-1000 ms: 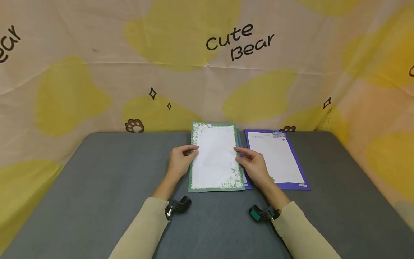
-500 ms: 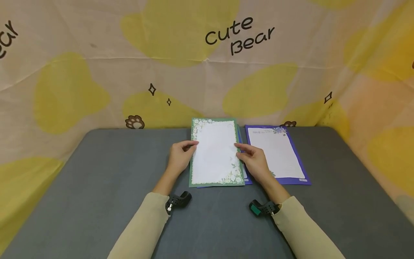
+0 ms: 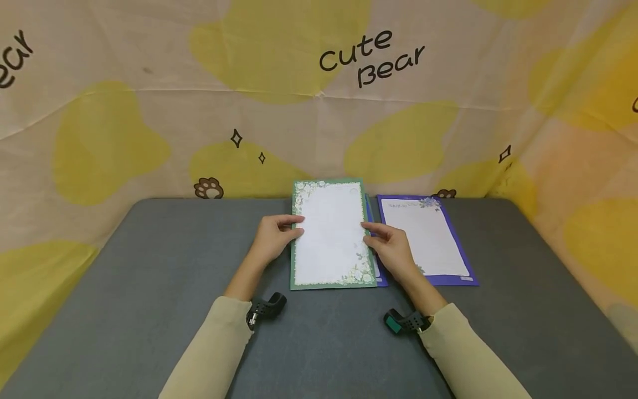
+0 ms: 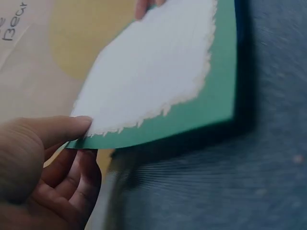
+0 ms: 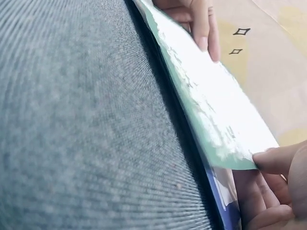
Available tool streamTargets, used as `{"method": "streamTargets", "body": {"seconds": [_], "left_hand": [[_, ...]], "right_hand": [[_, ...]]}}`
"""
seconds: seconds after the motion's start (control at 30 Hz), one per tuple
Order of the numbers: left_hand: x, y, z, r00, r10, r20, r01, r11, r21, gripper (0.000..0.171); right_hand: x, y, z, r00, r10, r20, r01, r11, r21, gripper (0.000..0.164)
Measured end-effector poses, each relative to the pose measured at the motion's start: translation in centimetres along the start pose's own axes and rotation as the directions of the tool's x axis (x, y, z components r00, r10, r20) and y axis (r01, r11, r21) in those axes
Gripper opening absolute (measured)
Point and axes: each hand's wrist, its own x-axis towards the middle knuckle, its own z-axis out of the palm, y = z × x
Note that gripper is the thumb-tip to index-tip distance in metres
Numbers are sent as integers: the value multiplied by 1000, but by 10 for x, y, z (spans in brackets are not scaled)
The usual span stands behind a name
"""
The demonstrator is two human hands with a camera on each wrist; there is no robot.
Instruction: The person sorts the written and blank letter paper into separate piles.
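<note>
A sheet of paper [image 3: 329, 238] with a green floral border stands out in the middle of the head view. My left hand [image 3: 273, 238] pinches its left edge, thumb on top and fingers underneath in the left wrist view. On the opposite edge my right hand [image 3: 394, 252] pinches it the same way. The green border [image 4: 223, 91] is raised off the grey surface along the left side, with a dark shadow under it. A purple-edged sheet [image 3: 382, 278] peeks out beneath on the right, mostly hidden.
Another purple-bordered sheet [image 3: 433, 244] with a flower print lies to the right, partly behind my right hand. The grey table [image 3: 329, 343] meets a yellow-patterned cloth [image 3: 279, 122] at its back edge. Each wrist wears a black band [image 3: 266, 307].
My left hand has shifted slightly left and the green-bordered sheet a little left with it. The blue edge at its bottom left is now covered. The right hand keeps its place on the sheet.
</note>
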Motion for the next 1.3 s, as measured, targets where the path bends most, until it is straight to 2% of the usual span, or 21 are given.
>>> {"method": "streamTargets", "body": {"seconds": [0.27,0.5,0.63,0.77,1.0,1.17,1.3], "left_hand": [[-1,20,-16,999,19,50,-21,999,29,30],[-6,34,-33,997,-5,71,-1,996,89,30],[-9,38,-47,998,-7,58,0,993,116,30],[-12,43,-64,999,-10,47,4,991,135,31],[-18,48,-93,998,-54,37,47,982,182,34],[-23,50,-109,996,-79,29,72,976,208,34],[-27,52,-116,995,-99,13,94,971,220,35]], "right_hand": [[-1,-22,-6,999,26,27,-25,998,-55,36],[-4,-43,-7,995,42,86,-38,998,-51,38],[-2,-55,1,991,51,125,-45,998,-50,36],[2,-68,9,987,24,157,-14,998,-63,34],[13,-91,24,971,-24,239,41,997,-67,38],[19,-102,35,962,-14,274,30,998,-53,38],[21,-108,41,956,5,293,11,998,-55,38]]}}
